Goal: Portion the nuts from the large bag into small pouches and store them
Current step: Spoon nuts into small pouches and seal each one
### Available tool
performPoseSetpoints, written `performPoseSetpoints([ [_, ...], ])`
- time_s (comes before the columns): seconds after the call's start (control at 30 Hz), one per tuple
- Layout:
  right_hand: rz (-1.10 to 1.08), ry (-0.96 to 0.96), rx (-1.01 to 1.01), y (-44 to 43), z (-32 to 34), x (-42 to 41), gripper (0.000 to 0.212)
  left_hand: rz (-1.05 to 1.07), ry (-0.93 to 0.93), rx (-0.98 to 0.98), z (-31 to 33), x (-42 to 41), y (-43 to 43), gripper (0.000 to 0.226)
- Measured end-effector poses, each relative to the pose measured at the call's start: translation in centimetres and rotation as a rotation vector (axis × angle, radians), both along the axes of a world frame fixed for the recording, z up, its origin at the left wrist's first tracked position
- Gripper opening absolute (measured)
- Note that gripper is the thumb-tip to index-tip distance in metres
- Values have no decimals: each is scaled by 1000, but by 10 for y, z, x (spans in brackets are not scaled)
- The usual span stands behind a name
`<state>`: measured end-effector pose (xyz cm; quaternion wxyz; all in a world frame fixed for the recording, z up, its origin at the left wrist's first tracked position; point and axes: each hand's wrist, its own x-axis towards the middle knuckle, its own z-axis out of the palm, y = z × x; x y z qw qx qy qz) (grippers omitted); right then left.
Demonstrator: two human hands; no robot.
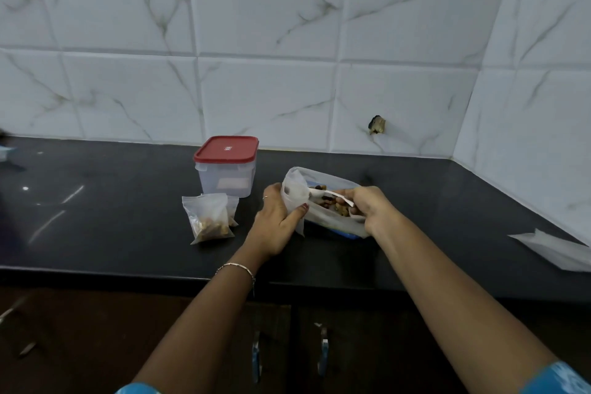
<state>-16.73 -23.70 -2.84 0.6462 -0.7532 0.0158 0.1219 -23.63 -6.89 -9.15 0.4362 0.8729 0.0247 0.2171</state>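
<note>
Black tabletop [128, 201] bore one large bag [332, 221] of nuts, two filled pouches [209, 217] and one red-lidded container [227, 166], while your left hand [278, 221] pinched an empty pouch [292, 195] and your right hand [371, 208] gripped a white spoon [326, 193].

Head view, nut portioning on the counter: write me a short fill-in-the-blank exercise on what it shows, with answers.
1. The container behind the filled pouches has a ____ lid.
2. The white spoon is held by the ____ hand.
3. The left hand holds open a small ____ beside the large bag.
4. The countertop is ____ in colour.

Answers: red; right; pouch; black
</note>
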Motion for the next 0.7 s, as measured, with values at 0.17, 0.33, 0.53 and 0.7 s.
performPoseSetpoints([
  [0.17,-8,-48,-53,-12,14,-7,26,25,37,41,1,-1,-3,52],
  [0.33,61,-107,-51,-16,27,-17,19,6,112,53,1,1,-2,60],
  [0.53,192,-208,-107,-6,39,-34,30,-14,126,40,3,0,-1,59],
  [0.7,223,-670,-645,6,25,-29,32,-16,137,19,5,-3,-3,68],
])
